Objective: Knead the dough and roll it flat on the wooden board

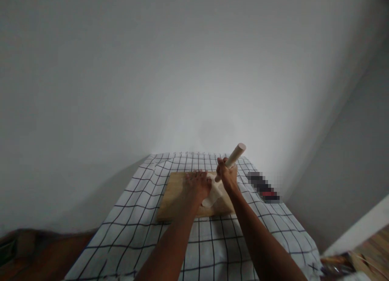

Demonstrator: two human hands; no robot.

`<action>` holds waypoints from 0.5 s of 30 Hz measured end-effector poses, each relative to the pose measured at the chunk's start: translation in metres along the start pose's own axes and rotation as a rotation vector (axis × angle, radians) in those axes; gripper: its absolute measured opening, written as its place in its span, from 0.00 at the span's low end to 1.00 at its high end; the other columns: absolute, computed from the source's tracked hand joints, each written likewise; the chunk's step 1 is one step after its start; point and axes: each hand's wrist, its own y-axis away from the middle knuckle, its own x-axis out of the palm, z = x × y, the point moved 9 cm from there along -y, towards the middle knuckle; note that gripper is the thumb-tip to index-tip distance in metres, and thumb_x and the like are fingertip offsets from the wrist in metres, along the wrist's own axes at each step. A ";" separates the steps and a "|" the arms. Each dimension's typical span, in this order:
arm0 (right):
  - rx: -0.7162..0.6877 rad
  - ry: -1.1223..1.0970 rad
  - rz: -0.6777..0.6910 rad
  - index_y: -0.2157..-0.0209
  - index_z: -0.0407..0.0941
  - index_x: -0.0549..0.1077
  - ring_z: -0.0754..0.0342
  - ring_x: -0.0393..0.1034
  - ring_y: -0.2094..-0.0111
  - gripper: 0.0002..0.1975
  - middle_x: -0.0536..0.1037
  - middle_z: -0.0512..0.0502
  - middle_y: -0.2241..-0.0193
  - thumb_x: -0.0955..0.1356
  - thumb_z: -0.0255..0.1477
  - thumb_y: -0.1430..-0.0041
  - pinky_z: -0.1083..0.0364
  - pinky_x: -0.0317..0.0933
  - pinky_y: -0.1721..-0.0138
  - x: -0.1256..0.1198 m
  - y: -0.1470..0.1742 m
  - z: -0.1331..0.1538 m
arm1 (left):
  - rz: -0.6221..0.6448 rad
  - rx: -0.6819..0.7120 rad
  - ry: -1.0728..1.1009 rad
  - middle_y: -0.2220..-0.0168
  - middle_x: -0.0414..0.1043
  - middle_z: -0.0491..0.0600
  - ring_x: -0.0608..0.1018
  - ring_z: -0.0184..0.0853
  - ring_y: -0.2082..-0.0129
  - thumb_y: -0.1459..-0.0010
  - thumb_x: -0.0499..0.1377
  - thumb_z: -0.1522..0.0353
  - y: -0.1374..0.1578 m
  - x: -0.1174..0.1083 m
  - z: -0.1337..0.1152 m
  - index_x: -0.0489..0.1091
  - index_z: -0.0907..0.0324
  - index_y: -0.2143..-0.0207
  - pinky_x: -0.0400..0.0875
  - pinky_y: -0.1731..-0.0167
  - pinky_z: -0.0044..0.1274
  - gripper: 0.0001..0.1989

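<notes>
A flat, pale sheet that looks like rolled dough (213, 196) lies on a wooden board (172, 196). My left hand (199, 185) rests palm down at the sheet's left side with its fingers stretched out; whether it touches the sheet or only the board beneath is hard to see. Above the right part of the board, my right hand (228, 176) is wrapped round a pale wooden rolling pin (236, 154). The pin is tilted, its free end pointing up and to the right. My fist hides its lower part.
Beneath the board is a table with a white, black-checked cloth (133, 210). To the right of the board lies a dark, blurred-out object (263, 187) with a red patch. A pale wall (188, 70) rises behind the table's far edge.
</notes>
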 end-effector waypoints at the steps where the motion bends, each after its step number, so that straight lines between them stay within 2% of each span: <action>1: -0.010 -0.007 -0.016 0.78 0.47 0.59 0.61 0.56 0.85 0.21 0.62 0.57 0.86 0.71 0.43 0.45 0.60 0.52 0.84 -0.001 0.000 0.000 | 0.008 -0.001 -0.001 0.35 0.64 0.53 0.61 0.51 0.34 0.32 0.45 0.59 0.000 0.000 0.000 0.65 0.52 0.38 0.48 0.37 0.52 0.24; 6: 0.021 0.000 -0.029 0.78 0.48 0.58 0.61 0.54 0.85 0.21 0.60 0.58 0.86 0.71 0.42 0.46 0.60 0.51 0.85 0.001 0.002 -0.007 | 0.039 -0.009 -0.014 0.34 0.62 0.54 0.60 0.51 0.33 0.32 0.44 0.60 0.000 0.002 0.000 0.64 0.53 0.37 0.48 0.37 0.51 0.25; 11: -0.026 -0.017 -0.028 0.78 0.47 0.59 0.61 0.56 0.85 0.21 0.62 0.57 0.86 0.70 0.42 0.44 0.60 0.52 0.84 -0.003 0.003 -0.001 | 0.011 -0.003 -0.026 0.34 0.62 0.53 0.60 0.50 0.33 0.32 0.44 0.59 -0.001 0.006 0.001 0.63 0.51 0.36 0.46 0.36 0.52 0.25; 15: 0.001 0.023 -0.025 0.78 0.47 0.59 0.61 0.56 0.85 0.21 0.62 0.57 0.86 0.71 0.42 0.44 0.60 0.53 0.84 -0.004 0.003 -0.002 | 0.005 0.008 -0.034 0.34 0.62 0.53 0.60 0.51 0.33 0.32 0.45 0.59 -0.002 0.007 0.002 0.64 0.51 0.37 0.45 0.36 0.53 0.24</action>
